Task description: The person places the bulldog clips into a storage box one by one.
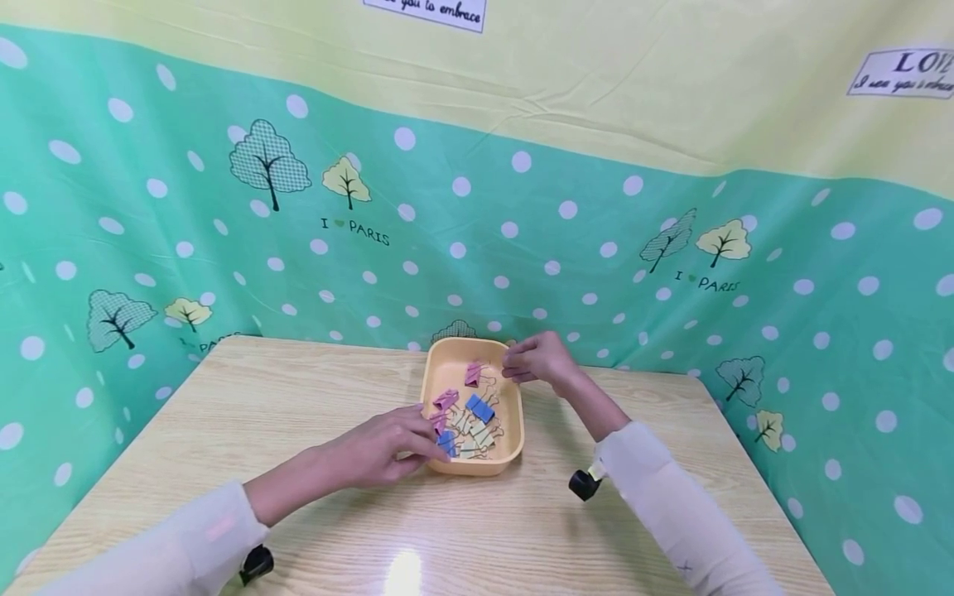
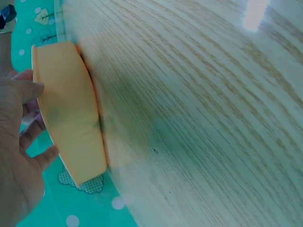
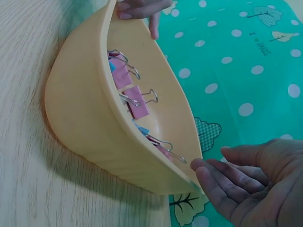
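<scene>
A pale orange plastic tray [image 1: 477, 468] stands on the table against the back cloth. Inside it lie several binder clips: pink ones [image 1: 473, 375], blue ones [image 1: 480, 408] and cream ones [image 1: 483, 435], with wire handles. At the near left corner my left hand [image 1: 387, 447] grips the tray's rim, thumb over the near wall and fingers reaching inside. The left wrist view has this hand [image 2: 19, 123] along the rim. My right hand [image 1: 542, 362] is by the far right corner; in the right wrist view its relaxed fingers [image 3: 222, 182] are beside the rim, holding nothing visible.
The wood-grain table [image 1: 313, 530] has a bright light reflection near its front. A green and yellow printed cloth [image 1: 507, 215] hangs behind and at the sides. A black device [image 1: 584, 485] sits at the right wrist and another [image 1: 257, 564] at the left.
</scene>
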`<state>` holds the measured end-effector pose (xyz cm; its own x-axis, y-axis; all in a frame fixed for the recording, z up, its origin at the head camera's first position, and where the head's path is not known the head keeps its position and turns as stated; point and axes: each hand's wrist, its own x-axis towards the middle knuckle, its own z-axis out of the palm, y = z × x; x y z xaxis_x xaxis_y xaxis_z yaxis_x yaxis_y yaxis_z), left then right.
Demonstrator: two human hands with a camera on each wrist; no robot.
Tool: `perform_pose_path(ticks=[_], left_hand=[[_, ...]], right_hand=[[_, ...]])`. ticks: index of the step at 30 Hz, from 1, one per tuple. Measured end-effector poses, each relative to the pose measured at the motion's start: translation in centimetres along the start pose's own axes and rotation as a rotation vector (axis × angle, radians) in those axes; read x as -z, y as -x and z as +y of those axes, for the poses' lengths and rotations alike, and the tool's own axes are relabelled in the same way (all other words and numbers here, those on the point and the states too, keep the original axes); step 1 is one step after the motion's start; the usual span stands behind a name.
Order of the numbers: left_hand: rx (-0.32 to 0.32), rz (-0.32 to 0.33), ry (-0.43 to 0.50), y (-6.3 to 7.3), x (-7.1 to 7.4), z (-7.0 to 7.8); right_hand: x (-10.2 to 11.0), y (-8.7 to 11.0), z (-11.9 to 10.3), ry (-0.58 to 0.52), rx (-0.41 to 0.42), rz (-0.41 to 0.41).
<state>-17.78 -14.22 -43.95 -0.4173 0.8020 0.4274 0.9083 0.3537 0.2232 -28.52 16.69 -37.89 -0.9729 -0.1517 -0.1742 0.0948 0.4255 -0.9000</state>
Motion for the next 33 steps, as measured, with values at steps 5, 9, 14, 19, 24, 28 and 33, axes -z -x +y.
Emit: perform_pose_path(ticks=[5, 9, 14, 19, 24, 28, 33], left_hand=[[-0.001, 0.001, 0.000, 0.0, 0.0, -0.1], [0.000, 0.001, 0.000, 0.1, -0.1, -0.1], [0.003, -0.001, 0.003, 0.1, -0.1, -0.1], [0.009, -0.003, 0.000, 0.1, -0.1, -0.1], [0.009, -0.002, -0.002, 0.1, -0.1, -0.1], [0.012, -0.003, -0.005, 0.1, 0.0, 0.0], [0.014, -0.010, -0.013, 0.1, 0.0, 0.1]], right_hand=[[0.7, 0.2, 0.2, -0.001, 0.004, 0.014], [1.4, 0.3, 0.6, 0.009, 0.005, 0.033], [2.6, 0.3, 1.3, 0.013, -0.012, 0.060], [3.7, 0.3, 2.1, 0.044, -0.011, 0.076], [4.8, 0.4, 3.0, 0.082, 0.005, 0.099], [5.5, 0.3, 3.8, 0.098, 0.025, 0.135], [6.5, 0.3, 4.5, 0.119, 0.044, 0.168]])
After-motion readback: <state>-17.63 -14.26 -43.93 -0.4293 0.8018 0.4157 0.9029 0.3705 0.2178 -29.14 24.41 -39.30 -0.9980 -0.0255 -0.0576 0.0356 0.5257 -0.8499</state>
